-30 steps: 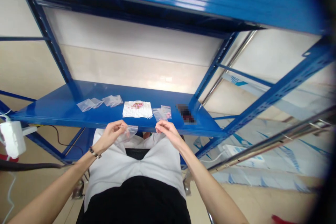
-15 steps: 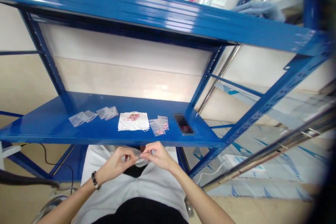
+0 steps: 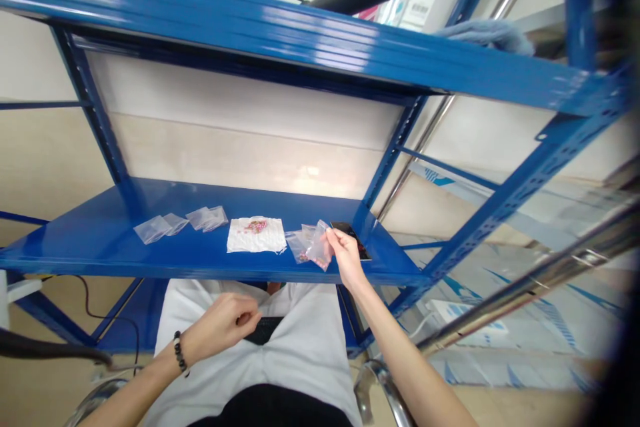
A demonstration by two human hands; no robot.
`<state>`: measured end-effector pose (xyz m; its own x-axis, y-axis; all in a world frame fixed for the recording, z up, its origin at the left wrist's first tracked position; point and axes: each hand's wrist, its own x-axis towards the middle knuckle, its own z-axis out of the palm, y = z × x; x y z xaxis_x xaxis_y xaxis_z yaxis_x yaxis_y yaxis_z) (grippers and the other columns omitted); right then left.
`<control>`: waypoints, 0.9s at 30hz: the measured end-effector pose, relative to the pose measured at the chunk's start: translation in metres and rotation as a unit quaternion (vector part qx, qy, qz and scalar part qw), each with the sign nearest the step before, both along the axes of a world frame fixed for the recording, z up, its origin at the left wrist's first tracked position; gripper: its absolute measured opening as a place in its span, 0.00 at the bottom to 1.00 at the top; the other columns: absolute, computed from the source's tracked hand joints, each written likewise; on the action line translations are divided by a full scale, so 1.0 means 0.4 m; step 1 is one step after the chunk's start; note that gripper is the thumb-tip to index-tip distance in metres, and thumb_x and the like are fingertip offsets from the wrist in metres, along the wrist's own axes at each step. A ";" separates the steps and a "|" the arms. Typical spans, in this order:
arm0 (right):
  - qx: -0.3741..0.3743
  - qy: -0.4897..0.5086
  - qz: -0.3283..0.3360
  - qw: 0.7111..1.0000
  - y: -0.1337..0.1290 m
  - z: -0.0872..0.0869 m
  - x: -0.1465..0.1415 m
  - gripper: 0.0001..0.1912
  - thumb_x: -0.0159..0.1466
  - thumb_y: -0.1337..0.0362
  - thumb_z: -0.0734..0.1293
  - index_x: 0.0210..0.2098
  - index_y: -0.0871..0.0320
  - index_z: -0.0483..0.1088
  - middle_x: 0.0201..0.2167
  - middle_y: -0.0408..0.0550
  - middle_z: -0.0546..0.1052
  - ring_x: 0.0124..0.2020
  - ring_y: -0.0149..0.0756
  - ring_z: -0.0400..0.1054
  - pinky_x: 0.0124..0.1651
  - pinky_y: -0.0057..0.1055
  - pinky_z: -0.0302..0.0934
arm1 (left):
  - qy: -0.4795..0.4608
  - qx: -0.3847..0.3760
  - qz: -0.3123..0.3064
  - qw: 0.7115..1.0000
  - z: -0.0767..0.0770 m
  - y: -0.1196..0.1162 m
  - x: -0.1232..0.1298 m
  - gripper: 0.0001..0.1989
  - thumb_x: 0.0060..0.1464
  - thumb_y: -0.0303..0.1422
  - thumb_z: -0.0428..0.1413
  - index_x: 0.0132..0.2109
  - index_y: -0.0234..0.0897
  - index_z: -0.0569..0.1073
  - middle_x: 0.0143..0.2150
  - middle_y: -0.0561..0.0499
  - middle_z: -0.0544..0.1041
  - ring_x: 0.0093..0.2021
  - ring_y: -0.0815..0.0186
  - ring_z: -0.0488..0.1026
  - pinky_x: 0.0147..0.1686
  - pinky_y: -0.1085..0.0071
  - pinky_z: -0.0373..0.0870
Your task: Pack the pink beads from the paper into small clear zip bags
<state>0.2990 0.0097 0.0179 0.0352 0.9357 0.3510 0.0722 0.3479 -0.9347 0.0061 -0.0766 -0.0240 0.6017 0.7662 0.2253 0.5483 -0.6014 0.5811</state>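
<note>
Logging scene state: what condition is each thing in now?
Right hand: pinching clear bag
Clear bag: tilted, pink contents low inside; seal unclear
Left hand: loosely curled
Right-side bags: overlapping, partly covered
Left-side bags: flat, overlapping
White paper: creased, pink heap on top
Dark object: flat, partly hidden

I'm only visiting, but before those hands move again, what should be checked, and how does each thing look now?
1. Right hand grips its bag: ok, the fingers pinch the edge of a clear bag.
2. That bag is sealed: cannot tell, too small to see.
3. That bag is apart from the bags beside it: not ok, it overlaps them in this view.
4. Left hand is free: cannot tell, its fingers are curled.
5. Pink bits are gathered: ok, heaped on the white paper.
</note>
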 end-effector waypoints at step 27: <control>0.243 -0.576 0.041 0.779 0.279 0.022 -0.562 0.09 0.69 0.63 0.62 0.46 0.57 0.71 0.42 0.52 0.72 0.46 0.43 0.61 0.47 0.36 0.55 | 0.108 0.097 -0.060 0.988 -0.071 0.019 0.013 0.12 0.59 0.31 0.52 0.27 0.37 0.68 0.27 0.52 0.76 0.26 0.66 0.72 0.29 0.70 0.57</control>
